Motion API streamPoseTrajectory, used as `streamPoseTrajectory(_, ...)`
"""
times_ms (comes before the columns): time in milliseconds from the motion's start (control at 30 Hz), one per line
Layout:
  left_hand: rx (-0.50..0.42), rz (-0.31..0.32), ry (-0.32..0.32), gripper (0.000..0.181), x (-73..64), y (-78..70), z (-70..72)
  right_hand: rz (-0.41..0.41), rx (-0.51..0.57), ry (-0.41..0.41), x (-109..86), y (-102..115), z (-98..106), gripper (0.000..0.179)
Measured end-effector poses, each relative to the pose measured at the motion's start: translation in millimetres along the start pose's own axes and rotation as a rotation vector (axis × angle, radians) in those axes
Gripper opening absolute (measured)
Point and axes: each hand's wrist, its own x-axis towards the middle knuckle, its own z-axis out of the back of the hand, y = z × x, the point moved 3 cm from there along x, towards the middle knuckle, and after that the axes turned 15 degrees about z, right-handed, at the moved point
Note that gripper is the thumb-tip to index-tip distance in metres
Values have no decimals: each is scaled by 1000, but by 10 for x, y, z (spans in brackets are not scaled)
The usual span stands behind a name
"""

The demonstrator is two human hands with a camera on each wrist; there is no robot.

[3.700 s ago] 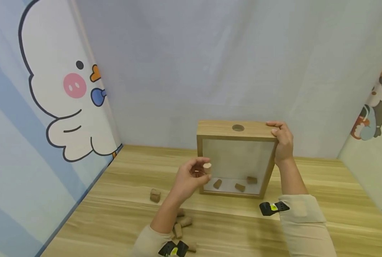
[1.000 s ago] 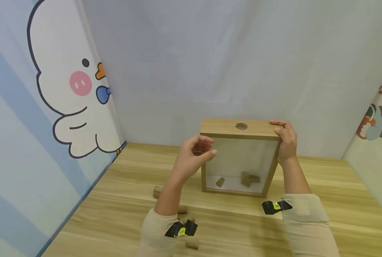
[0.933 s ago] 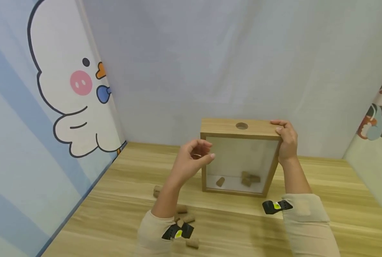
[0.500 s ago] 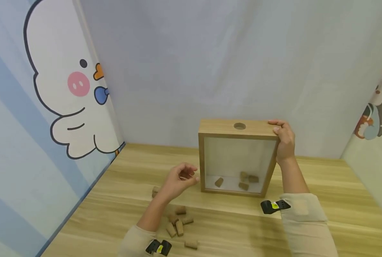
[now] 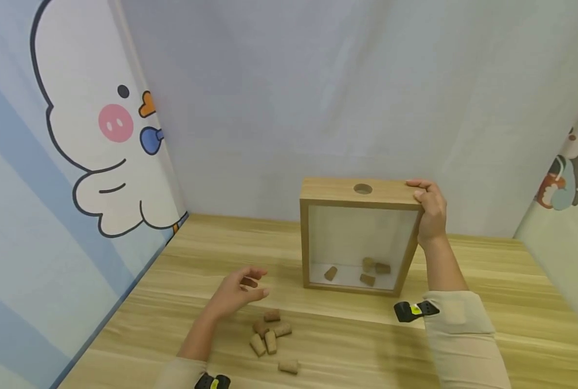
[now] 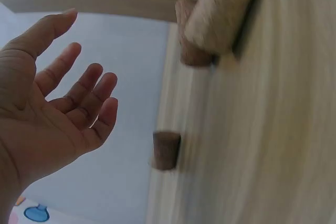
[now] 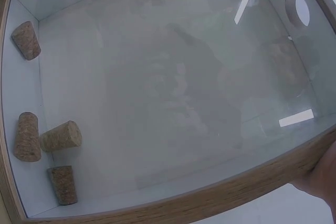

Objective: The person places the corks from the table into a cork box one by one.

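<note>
A wooden-framed box [image 5: 364, 194] with a clear front and a round hole in its top stands upright on the table. Several cork stoppers [image 5: 367, 280] lie on its floor, also visible in the right wrist view [image 7: 27, 136]. My right hand [image 5: 432, 213] grips the box's upper right corner, thumb at the front edge and fingers over the top. Left of the box, my left hand [image 5: 240, 292] hovers with loosely bent fingers and holds nothing. Several loose corks [image 5: 270, 342] lie just below it in the head view; the left wrist view shows one standing cork [image 6: 167, 150] apart from others.
The wood-grain table [image 5: 347, 346] reaches back to a pale curtain [image 5: 279, 108]. One cork [image 5: 288, 367] lies nearer the front than the cluster. Cartoon-printed cloth [image 5: 94, 162] hangs at the left, with another printed cloth at the right.
My left hand, which held a cork before the box earliest on, is now without it and has moved down and left. One more cork lies inside the box. The right hand keeps its grip.
</note>
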Motion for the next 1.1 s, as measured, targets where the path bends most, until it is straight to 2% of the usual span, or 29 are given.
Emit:
streamPoseTrajectory(233,14,91,-61,49,-39,221,164,-6,0,-11,4,19,4,29)
streamPoseTrajectory(467,47,153,-139,54,2,443,308,-6,13,-6,3,21,-8,30)
streamPoseTrajectory(833,57,255,-116,66,142,672,433,-14,12,-12,-1,11,-8,29)
streamPoseTrajectory(1100,39,279,-114,60,250,650,411,-13,12,-10,-2,2,-10,30)
